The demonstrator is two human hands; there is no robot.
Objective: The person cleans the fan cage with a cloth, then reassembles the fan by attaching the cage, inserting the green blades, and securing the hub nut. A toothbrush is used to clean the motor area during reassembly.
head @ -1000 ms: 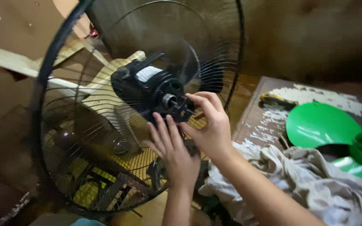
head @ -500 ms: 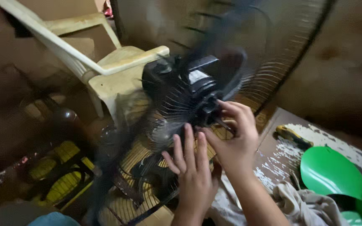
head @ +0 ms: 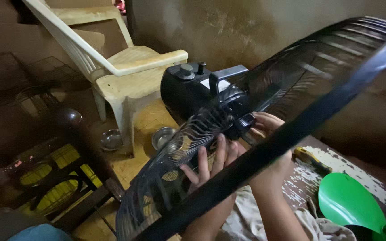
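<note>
fan guard (head: 291,85): thin black metal wire, slightly glossy, with a thick smooth black rim
motor housing (head: 185,91): black plastic, smooth, kinda matt
chair (head: 126,67): cream plastic, pretty scuffed and dull
fan blade (head: 347,201): bright green plastic, smooth, glossy
surface (head: 304,176): brown wood, white paint flaking off, rough
bowls (head: 162,137): shiny bare metal
cloth (head: 242,218): pale fabric, crumpled, matt

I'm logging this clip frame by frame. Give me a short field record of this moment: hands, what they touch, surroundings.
left hand: fingers spread against the wire fan guard, behind its rim
right hand: fingers at the black hub nut
fan motor housing: black, knobs on top
right side: green fan blade, grey cloth
behind: white plastic chair, two metal bowls on the floor
</note>
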